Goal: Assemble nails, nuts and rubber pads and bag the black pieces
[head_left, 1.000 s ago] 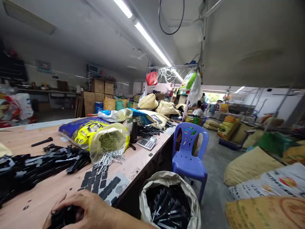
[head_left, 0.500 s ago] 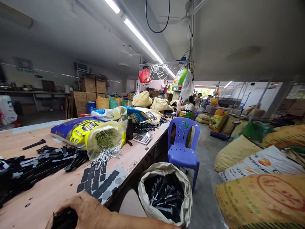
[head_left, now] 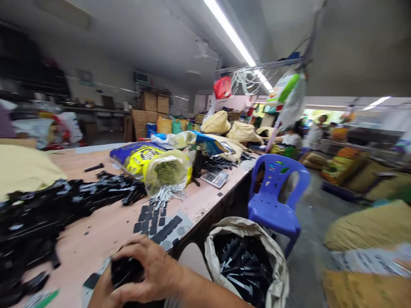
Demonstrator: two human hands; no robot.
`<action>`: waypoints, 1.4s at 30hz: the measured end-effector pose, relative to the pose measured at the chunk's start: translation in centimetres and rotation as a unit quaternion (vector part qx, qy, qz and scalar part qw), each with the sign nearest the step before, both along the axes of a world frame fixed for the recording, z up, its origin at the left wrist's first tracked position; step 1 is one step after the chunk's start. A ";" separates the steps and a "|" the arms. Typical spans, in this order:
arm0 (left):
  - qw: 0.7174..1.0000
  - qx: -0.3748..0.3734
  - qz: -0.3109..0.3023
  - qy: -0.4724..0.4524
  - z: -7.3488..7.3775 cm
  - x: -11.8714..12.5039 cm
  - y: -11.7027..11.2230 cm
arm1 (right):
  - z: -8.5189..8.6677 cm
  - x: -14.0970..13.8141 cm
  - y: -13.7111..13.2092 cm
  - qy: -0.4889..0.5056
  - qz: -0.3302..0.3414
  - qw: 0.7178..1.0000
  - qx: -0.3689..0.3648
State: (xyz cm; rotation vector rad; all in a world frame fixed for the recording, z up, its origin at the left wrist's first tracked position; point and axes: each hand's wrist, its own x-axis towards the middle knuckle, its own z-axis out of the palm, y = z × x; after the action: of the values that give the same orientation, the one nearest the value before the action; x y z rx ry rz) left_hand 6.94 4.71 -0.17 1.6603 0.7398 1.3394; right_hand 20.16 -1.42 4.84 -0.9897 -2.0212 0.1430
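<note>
We see our right hand (head_left: pixel 150 273) clenched over a bundle of black plastic parts (head_left: pixel 126 270) at the near edge of the wooden table (head_left: pixel 102 231) — just beside the open sack (head_left: pixel 239 223) of similar parts on the floor. A bit of the left hand (head_left: pixel 98 295) shows beneath the bundle, but we cannot tell its grip. Farther along the table lie a heap of black strips (head_left: pixel 48 209) and a bag of nails (head_left: pixel 167 173).

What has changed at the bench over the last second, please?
The right hand has come up from the picture's lower edge, still closed on a bundle of black parts; the left hand under it is mostly hidden. The nail bag, calculator, blue chair and open sack stayed put.
</note>
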 end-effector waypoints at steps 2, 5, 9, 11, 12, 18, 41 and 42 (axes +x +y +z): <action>0.998 -0.055 -0.013 0.010 -0.2 -0.1 0.4 | 1.0 1.0 -0.4 0.032 -0.005 0.998 -0.048; 0.992 -0.122 0.017 0.000 -0.2 0.2 1.2 | 0.9 4.0 0.7 0.026 -0.095 0.987 -0.125; 0.987 -0.146 0.054 -0.048 -1.3 0.8 2.8 | -1.0 9.9 4.7 -0.079 -0.283 0.941 -0.168; 0.986 -0.140 0.059 -0.062 -2.4 1.0 3.6 | -1.6 12.7 6.8 -0.110 -0.325 0.922 -0.181; 0.986 -0.136 0.061 -0.070 -3.1 1.2 3.9 | -1.7 13.8 7.9 -0.122 -0.333 0.917 -0.186; 0.985 -0.154 0.042 -0.073 -5.0 1.4 4.2 | -1.2 16.2 13.2 -0.234 -0.365 0.876 -0.213; 0.978 -0.152 0.063 -0.132 -5.6 0.6 4.0 | 0.2 13.1 16.9 -0.363 -0.231 0.880 -0.204; 0.977 -0.150 0.065 -0.135 -5.7 0.7 4.1 | 0.4 12.9 16.7 -0.353 -0.215 0.889 -0.197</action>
State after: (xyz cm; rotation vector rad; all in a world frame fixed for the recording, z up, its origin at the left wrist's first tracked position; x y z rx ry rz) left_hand 7.61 8.81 -5.88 1.1822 0.8502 1.4303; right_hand 33.11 15.28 5.26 -1.9470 -2.3885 -0.0679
